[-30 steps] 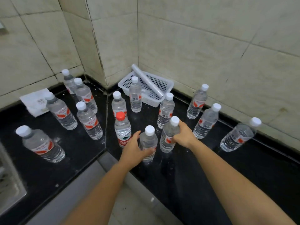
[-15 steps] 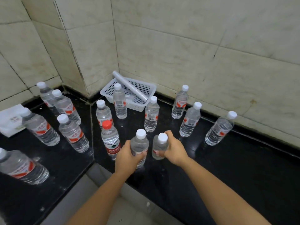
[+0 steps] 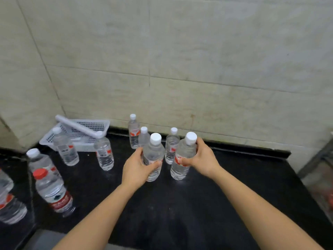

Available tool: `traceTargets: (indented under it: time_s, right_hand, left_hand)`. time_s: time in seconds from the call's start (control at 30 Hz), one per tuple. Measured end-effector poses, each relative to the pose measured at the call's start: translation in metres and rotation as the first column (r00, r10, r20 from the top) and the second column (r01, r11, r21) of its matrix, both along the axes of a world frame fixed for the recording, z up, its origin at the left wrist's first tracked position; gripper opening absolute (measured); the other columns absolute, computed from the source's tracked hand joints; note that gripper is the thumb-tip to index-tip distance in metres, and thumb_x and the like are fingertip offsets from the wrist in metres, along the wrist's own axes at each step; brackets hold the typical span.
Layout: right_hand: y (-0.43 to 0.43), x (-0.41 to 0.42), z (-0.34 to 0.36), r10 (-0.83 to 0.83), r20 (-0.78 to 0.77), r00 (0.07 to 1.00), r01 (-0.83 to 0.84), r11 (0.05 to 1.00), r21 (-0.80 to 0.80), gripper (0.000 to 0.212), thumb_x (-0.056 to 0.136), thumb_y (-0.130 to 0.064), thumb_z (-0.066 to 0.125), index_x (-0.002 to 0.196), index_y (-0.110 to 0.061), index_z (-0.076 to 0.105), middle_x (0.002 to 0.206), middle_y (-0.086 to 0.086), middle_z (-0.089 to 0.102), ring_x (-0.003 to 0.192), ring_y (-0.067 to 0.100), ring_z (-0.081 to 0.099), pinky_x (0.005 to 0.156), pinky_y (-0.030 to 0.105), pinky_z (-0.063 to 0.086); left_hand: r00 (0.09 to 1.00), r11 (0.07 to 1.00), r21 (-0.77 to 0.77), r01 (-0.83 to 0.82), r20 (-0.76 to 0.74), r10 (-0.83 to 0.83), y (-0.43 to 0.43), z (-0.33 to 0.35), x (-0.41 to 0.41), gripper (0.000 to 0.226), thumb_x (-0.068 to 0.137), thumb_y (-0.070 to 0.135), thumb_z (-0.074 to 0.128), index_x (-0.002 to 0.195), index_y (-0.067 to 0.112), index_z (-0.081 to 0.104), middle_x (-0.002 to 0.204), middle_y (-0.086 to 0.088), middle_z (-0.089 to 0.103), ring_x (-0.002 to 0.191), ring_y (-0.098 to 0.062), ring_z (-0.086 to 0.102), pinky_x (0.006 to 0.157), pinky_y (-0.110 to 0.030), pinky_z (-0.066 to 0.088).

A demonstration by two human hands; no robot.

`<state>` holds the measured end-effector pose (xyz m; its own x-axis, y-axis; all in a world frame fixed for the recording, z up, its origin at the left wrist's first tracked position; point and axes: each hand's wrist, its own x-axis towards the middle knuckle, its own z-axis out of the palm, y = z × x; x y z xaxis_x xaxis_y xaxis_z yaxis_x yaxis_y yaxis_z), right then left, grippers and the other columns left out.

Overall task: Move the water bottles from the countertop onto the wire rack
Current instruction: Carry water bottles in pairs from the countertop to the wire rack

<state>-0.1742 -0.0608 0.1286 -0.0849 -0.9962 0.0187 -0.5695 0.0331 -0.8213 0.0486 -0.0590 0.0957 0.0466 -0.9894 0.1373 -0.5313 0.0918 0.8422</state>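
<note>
My left hand (image 3: 137, 167) is wrapped around a clear water bottle with a white cap (image 3: 154, 152), held upright above the black countertop (image 3: 198, 204). My right hand (image 3: 201, 159) grips a second white-capped bottle (image 3: 182, 156) beside it, also upright. Behind them three more bottles (image 3: 133, 134) stand near the wall. Further left stand two bottles (image 3: 104, 154) in front of the basket, and a red-capped bottle (image 3: 52, 190) among others at the left edge. A metal frame, perhaps the wire rack (image 3: 322, 156), shows at the far right edge.
A white perforated plastic basket (image 3: 93, 125) with a white roll across it sits in the tiled corner. The tiled wall runs close behind the counter. The counter's front edge lies just below my forearms, with floor showing beyond it.
Both hands have closed on their bottles and lifted them off the counter toward the right. The view has swung right, so the left bottles slid toward the frame's edge.
</note>
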Motion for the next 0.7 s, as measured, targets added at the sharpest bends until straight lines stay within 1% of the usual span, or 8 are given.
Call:
traceTargets:
  time_s: [0.13, 0.2, 0.27, 0.47, 0.5, 0.6, 0.63, 0.7]
  right_hand:
    - [0.049, -0.094, 0.019, -0.118, 0.019, 0.993, 0.119, 0.992, -0.039, 0.071, 0.051, -0.037, 0.089, 0.112, -0.029, 0.052, 0.106, -0.010, 0.067, 0.096, 0.013, 0.065, 0.087, 0.042, 0.055]
    - [0.078, -0.144, 0.029, -0.162, 0.009, 0.987, 0.162, 0.985, -0.055, 0.066, 0.053, -0.034, 0.089, 0.109, -0.029, 0.052, 0.103, -0.010, 0.066, 0.095, 0.012, 0.065, 0.087, 0.042, 0.055]
    - [0.108, -0.194, 0.039, -0.200, -0.002, 0.980, 0.200, 0.977, -0.068, 0.063, 0.056, -0.031, 0.089, 0.107, -0.030, 0.052, 0.102, -0.011, 0.065, 0.095, 0.012, 0.065, 0.088, 0.041, 0.055]
    - [0.192, -0.329, 0.075, -0.327, -0.044, 0.944, 0.319, 0.939, -0.133, 0.061, 0.056, -0.031, 0.090, 0.105, -0.028, 0.053, 0.099, -0.009, 0.067, 0.094, 0.013, 0.067, 0.089, 0.040, 0.054]
    - [0.202, -0.348, 0.083, -0.349, -0.049, 0.936, 0.339, 0.929, -0.147, 0.061, 0.056, -0.032, 0.090, 0.105, -0.028, 0.053, 0.099, -0.009, 0.067, 0.093, 0.012, 0.067, 0.088, 0.039, 0.054]
    - [0.235, -0.409, 0.109, -0.429, -0.050, 0.902, 0.412, 0.889, -0.198, 0.063, 0.056, -0.034, 0.091, 0.106, -0.029, 0.053, 0.099, -0.009, 0.068, 0.091, 0.011, 0.066, 0.088, 0.040, 0.054]
    - [0.243, -0.428, 0.118, -0.456, -0.039, 0.889, 0.439, 0.873, -0.214, 0.063, 0.056, -0.033, 0.091, 0.106, -0.029, 0.053, 0.097, -0.010, 0.067, 0.090, 0.010, 0.066, 0.087, 0.039, 0.054]
    - [0.257, -0.465, 0.135, -0.499, -0.012, 0.867, 0.481, 0.842, -0.245, 0.062, 0.057, -0.029, 0.092, 0.105, -0.028, 0.052, 0.092, -0.013, 0.065, 0.084, 0.004, 0.064, 0.082, 0.032, 0.054]
  left_hand:
    - [0.988, 0.990, -0.030, 0.140, -0.061, -0.142, 0.025, 0.018, -0.097, 0.049, 0.067, 0.043, 0.082, 0.106, 0.039, 0.053, 0.098, 0.020, 0.064, 0.093, -0.003, 0.061, 0.078, -0.025, 0.049]
    - [0.977, 0.981, -0.042, 0.191, -0.088, -0.194, 0.042, 0.025, -0.149, 0.049, 0.066, 0.042, 0.082, 0.106, 0.038, 0.054, 0.097, 0.019, 0.065, 0.092, -0.004, 0.062, 0.078, -0.025, 0.049]
    - [0.968, 0.975, -0.052, 0.218, -0.116, -0.222, 0.060, 0.033, -0.203, 0.049, 0.065, 0.044, 0.083, 0.104, 0.033, 0.056, 0.096, 0.015, 0.067, 0.089, -0.004, 0.064, 0.075, -0.025, 0.050]
    - [0.918, 0.944, -0.102, 0.313, -0.222, -0.329, 0.113, 0.069, -0.352, 0.046, 0.065, 0.044, 0.083, 0.100, 0.028, 0.059, 0.092, 0.013, 0.068, 0.080, 0.000, 0.062, 0.069, -0.025, 0.050]
    - [0.907, 0.935, -0.110, 0.336, -0.231, -0.353, 0.118, 0.077, -0.373, 0.046, 0.064, 0.044, 0.083, 0.099, 0.027, 0.060, 0.092, 0.012, 0.068, 0.080, -0.001, 0.062, 0.070, -0.027, 0.051]
    - [0.852, 0.888, -0.127, 0.441, -0.250, -0.459, 0.131, 0.109, -0.445, 0.049, 0.064, 0.046, 0.083, 0.102, 0.025, 0.059, 0.095, 0.013, 0.067, 0.084, -0.006, 0.065, 0.077, -0.035, 0.055]
    - [0.830, 0.868, -0.136, 0.477, -0.256, -0.496, 0.134, 0.119, -0.467, 0.049, 0.065, 0.045, 0.083, 0.103, 0.025, 0.059, 0.096, 0.014, 0.066, 0.085, -0.007, 0.065, 0.078, -0.035, 0.055]
    - [0.784, 0.829, -0.163, 0.536, -0.270, -0.560, 0.138, 0.138, -0.510, 0.049, 0.066, 0.040, 0.084, 0.105, 0.023, 0.059, 0.098, 0.013, 0.066, 0.086, -0.006, 0.064, 0.076, -0.030, 0.054]
